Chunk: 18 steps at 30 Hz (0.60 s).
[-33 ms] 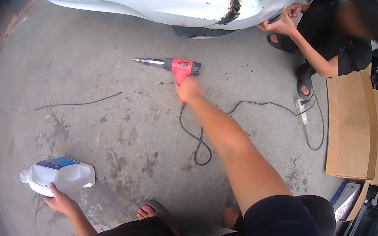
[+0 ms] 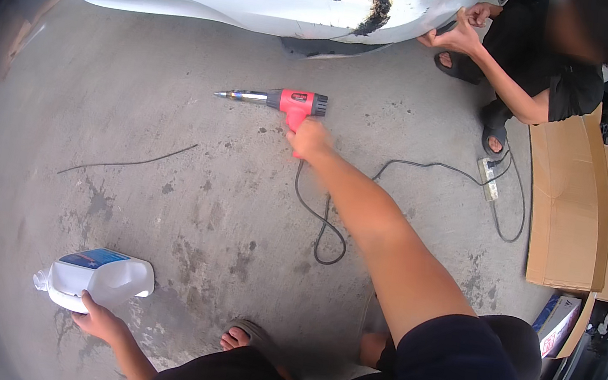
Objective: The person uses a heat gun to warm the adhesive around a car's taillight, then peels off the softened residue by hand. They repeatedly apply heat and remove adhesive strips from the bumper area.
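"Behind the white car point(image 2: 269, 5), where is the heat gun point(image 2: 303, 103)?"

"In the right hand point(image 2: 311, 141), fingers closed around the handle; the left hand point(image 2: 102, 323), half-curled, grips the plastic jug point(image 2: 121, 279)."

"What could go wrong?"

"Perhaps the looped cord point(image 2: 324, 263) snags, if pulled, and jerks the nozzle point(image 2: 243, 95)."

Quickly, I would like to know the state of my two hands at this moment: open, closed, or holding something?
Left hand: closed, holding the white jug.
Right hand: closed, holding the red heat gun.
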Available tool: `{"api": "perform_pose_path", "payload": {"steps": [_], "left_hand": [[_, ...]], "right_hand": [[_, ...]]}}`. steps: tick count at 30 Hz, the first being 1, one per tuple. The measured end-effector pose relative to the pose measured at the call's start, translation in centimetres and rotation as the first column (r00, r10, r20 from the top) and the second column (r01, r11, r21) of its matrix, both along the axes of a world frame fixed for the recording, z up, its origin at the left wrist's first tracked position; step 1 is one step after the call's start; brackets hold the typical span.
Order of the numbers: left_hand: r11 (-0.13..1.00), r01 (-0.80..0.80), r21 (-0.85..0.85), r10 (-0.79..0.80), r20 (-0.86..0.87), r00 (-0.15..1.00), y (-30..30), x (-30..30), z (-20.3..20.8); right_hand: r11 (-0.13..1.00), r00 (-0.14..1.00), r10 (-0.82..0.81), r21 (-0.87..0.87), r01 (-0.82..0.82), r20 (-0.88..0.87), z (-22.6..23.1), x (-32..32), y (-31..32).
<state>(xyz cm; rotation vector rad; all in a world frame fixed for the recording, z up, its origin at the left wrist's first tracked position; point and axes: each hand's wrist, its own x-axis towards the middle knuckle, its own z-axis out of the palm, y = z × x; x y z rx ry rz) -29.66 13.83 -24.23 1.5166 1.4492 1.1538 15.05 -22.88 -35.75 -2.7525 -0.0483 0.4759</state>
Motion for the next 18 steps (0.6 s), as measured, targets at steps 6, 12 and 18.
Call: {"api": "perform_pose_path", "payload": {"steps": [6, 12, 18], "left_hand": [[0.997, 0.031, 0.078, -0.021, -0.121, 0.992, 0.3, -1.0, -1.0], [0.995, -0.026, 0.093, 0.027, -0.005, 1.000, -1.1, 0.4, -2.0], [0.985, -0.166, 0.050, 0.169, -0.054, 0.984, -3.6, 0.6, -5.6]], "right_hand": [[0.997, 0.982, 0.038, -0.078, -0.024, 0.187, 0.2, 5.9, -12.6], [0.979, 0.966, -0.176, -0.069, 0.192, 0.191, -1.7, 9.8, -20.8], [0.801, 0.990, 0.135, -0.583, -0.138, -0.048, 4.8, 8.5, -15.0]]}}
